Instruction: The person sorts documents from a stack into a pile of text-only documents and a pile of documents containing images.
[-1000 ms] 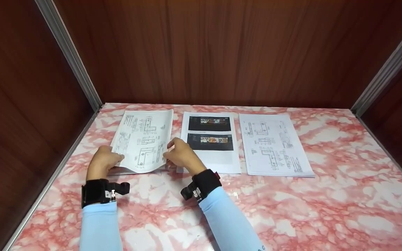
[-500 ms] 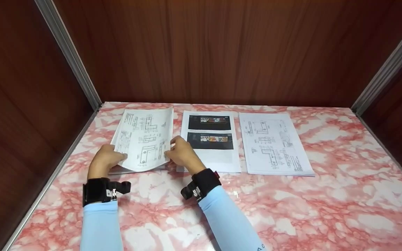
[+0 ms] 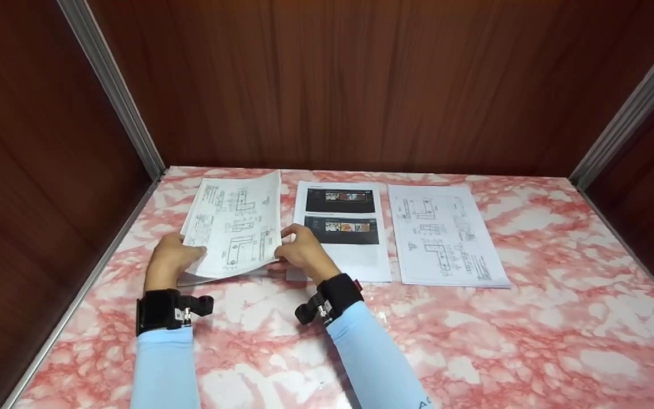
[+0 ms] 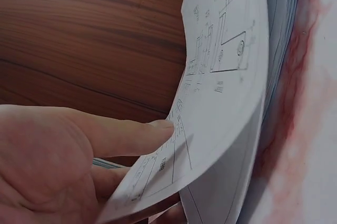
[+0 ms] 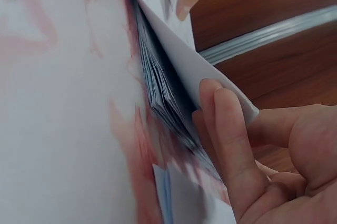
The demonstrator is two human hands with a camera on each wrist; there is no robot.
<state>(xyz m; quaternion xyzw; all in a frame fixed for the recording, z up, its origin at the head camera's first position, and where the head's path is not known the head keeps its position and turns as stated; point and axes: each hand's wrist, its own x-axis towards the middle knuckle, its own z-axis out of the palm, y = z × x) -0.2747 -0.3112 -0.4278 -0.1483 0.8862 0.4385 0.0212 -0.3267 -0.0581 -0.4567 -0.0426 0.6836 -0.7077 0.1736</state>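
Observation:
A curved paper sheet [image 3: 242, 227] printed with technical line drawings is raised over the left pile. My left hand [image 3: 172, 258] grips its near left edge; in the left wrist view the thumb [image 4: 137, 138] lies on the printed face and other fingers are beneath. At the near right edge, my right hand [image 3: 304, 253] pinches the sheet, with fingertips [image 5: 229, 108] against its underside in the right wrist view. Below the sheet, apart from it, lies a stack of papers [image 5: 160, 87] with uneven edges. Whether more than one sheet is held is hard to tell.
Right of the held sheet lies a paper pile with two dark printed pictures [image 3: 341, 230]. Farther right is another pile of line drawings [image 3: 446, 238]. The marbled red and white table [image 3: 474, 346] meets a brown wood-grain panel [image 3: 361, 85] at the back.
My right hand has shifted slightly right, and the sheet's right side has risen, its far right corner higher. The near edge bends differently. My left hand has barely moved. The other piles stay put.

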